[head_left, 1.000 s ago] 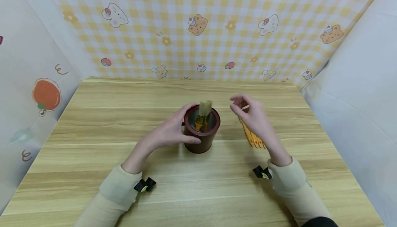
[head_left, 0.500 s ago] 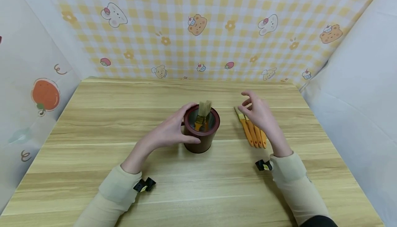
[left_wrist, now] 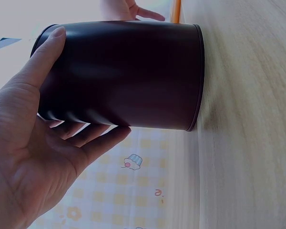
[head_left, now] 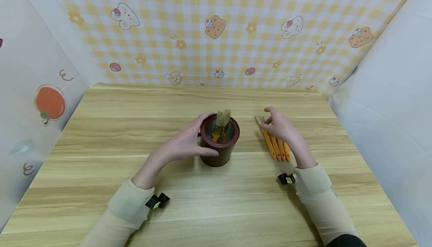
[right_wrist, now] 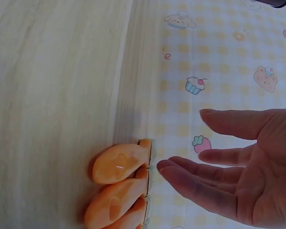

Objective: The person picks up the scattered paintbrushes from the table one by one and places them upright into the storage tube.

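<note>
A dark brown round pot (head_left: pixel 223 156) with a reddish rim stands upright mid-table. My left hand (head_left: pixel 183 142) holds its left side, thumb across the front and fingers curled behind; the left wrist view shows the smooth dark pot wall (left_wrist: pixel 128 76). Two paintbrushes (head_left: pixel 219 125) stand in the pot, bristles up, lower ends hidden inside. To its right, several orange-handled paintbrushes (head_left: pixel 269 144) lie side by side, bristles toward the back. Over their upper part is my right hand (head_left: pixel 285 128), holding nothing, thumb and fingers apart beside the orange handles (right_wrist: pixel 119 164) in the right wrist view.
The wood-grain table (head_left: pixel 216 209) ends at a yellow checked cloth (head_left: pixel 233 51) behind it. White cloth walls (head_left: pixel 395 100) close off both sides. Each sleeve has a small black wrist camera (head_left: pixel 287 178).
My right hand has moved away from the pot to the right, then dropped lower over the lying paintbrushes. The left hand and pot have stayed in place.
</note>
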`<action>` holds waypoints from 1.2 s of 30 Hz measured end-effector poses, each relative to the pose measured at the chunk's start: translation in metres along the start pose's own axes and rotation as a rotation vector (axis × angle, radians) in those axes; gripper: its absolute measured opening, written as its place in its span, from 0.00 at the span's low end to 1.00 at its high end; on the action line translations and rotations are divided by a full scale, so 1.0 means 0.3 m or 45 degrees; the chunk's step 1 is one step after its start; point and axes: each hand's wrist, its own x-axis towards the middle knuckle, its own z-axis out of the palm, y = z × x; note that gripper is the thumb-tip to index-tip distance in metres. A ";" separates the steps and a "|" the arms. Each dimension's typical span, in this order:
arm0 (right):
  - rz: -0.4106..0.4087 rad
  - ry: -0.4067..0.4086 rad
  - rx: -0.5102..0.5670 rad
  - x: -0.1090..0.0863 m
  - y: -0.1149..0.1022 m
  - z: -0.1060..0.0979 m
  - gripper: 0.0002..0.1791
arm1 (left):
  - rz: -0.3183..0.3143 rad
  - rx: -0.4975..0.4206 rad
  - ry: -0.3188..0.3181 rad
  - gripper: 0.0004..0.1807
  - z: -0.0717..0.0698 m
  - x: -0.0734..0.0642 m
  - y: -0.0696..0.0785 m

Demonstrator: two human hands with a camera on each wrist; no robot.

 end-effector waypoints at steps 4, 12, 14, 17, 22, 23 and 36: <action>0.035 -0.084 -0.013 0.004 0.009 0.004 0.39 | -0.003 -0.001 0.001 0.61 -0.001 0.000 0.000; 0.050 -0.142 -0.029 0.013 0.014 0.027 0.40 | -0.006 0.007 0.001 0.61 -0.002 -0.001 0.001; 0.047 -0.131 -0.067 0.014 0.015 0.038 0.40 | -0.004 0.011 0.001 0.61 -0.002 -0.001 0.002; 0.028 -0.104 -0.130 0.020 0.017 0.052 0.39 | -0.004 0.011 0.000 0.61 -0.001 -0.001 0.002; 0.001 -0.095 -0.192 0.029 0.022 0.063 0.36 | -0.007 0.009 0.001 0.61 -0.001 0.000 -0.001; 0.000 -0.102 -0.195 0.030 0.023 0.063 0.37 | -0.006 0.007 0.002 0.61 -0.001 0.001 -0.002; -0.055 -0.067 -0.194 0.031 0.013 0.062 0.34 | 0.004 -0.005 -0.001 0.61 -0.006 -0.003 0.000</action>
